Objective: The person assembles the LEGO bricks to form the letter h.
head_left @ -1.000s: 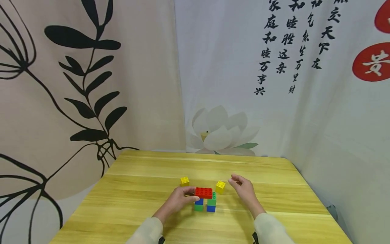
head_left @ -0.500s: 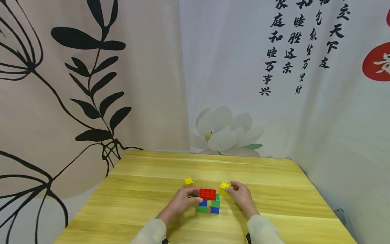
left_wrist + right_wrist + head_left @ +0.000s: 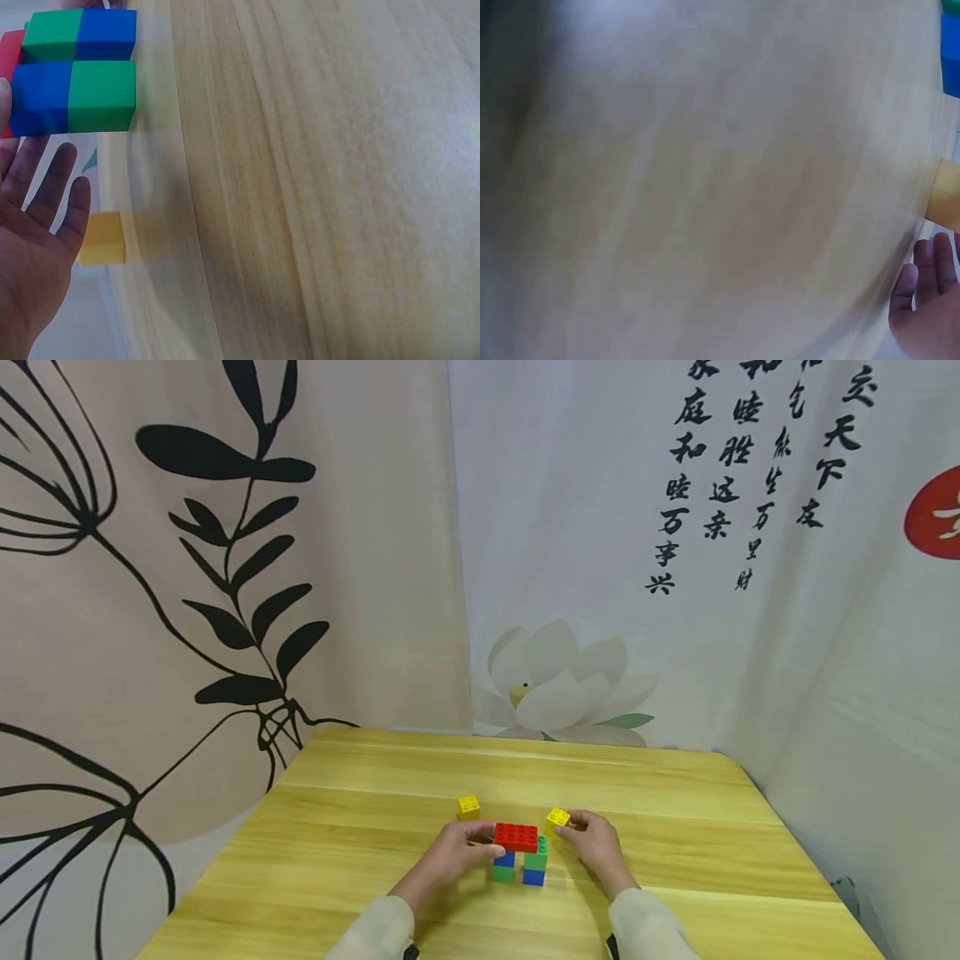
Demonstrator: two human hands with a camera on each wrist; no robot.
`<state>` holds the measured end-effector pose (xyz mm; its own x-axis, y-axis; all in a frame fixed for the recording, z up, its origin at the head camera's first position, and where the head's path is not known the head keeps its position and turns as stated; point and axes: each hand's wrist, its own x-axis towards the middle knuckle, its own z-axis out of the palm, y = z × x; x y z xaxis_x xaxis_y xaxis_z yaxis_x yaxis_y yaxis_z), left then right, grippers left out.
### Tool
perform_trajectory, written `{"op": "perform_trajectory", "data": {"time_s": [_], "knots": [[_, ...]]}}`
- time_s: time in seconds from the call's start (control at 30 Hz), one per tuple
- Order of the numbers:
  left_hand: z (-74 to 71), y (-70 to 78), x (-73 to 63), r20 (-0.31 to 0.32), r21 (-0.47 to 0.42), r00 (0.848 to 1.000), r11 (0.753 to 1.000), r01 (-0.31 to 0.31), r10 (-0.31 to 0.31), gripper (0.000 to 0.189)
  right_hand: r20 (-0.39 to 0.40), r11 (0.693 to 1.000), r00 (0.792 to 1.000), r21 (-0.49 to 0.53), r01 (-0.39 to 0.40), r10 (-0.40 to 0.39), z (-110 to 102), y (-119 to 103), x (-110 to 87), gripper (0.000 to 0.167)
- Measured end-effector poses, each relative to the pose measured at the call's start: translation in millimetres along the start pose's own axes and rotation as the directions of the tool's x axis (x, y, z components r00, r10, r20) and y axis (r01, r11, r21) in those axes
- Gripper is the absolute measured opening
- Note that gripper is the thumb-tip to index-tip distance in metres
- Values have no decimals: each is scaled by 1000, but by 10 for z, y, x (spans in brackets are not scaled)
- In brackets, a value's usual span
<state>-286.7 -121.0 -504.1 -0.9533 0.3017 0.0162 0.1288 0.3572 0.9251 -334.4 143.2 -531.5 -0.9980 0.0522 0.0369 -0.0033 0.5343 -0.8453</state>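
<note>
A red brick [image 3: 516, 837] lies across two short columns, bridging them. The left column has a blue brick [image 3: 41, 97] above a green brick [image 3: 103, 96]; in the right one, a green brick [image 3: 536, 862] sits over a blue brick [image 3: 533, 878]. My left hand [image 3: 448, 853] pinches the red brick's left end between thumb and fingers, its other fingers spread behind. To the right of this bridge, my right hand [image 3: 597, 845] pinches a yellow brick [image 3: 558, 818] by its right side. The right wrist view shows that yellow brick [image 3: 946, 195] just beyond the fingertips.
Another yellow brick [image 3: 468, 807] stands behind my left hand. The wooden table [image 3: 360, 827] reaches back to a printed curtain [image 3: 390, 568] with plants and writing. A pale curtain [image 3: 862, 710] hangs along the right side.
My right hand has moved left to the nearer yellow brick and taken hold of it. The left hand keeps its grip on the red brick. The head view has shifted slightly.
</note>
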Motion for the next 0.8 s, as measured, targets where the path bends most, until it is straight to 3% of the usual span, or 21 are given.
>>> {"op": "perform_trajectory", "data": {"time_s": [0.23, 0.57, 0.8], "knots": [[-1, 0, 1, 1, -2, 1000, 1000, -14, 14, 37, -3, 999, 999, -17, 33, -34, -26, 15, -16, 42], [-1, 11, 15, 5, 2, 1000, 1000, -23, 23, 39, -3, 999, 1000, -30, 20, -20, -126, 25, -13, 43], [1, -4, 13, 9, 10, 999, 999, -34, 33, 39, 6, 1000, 1000, 21, 18, -18, -213, -37, -38, 43]]}}
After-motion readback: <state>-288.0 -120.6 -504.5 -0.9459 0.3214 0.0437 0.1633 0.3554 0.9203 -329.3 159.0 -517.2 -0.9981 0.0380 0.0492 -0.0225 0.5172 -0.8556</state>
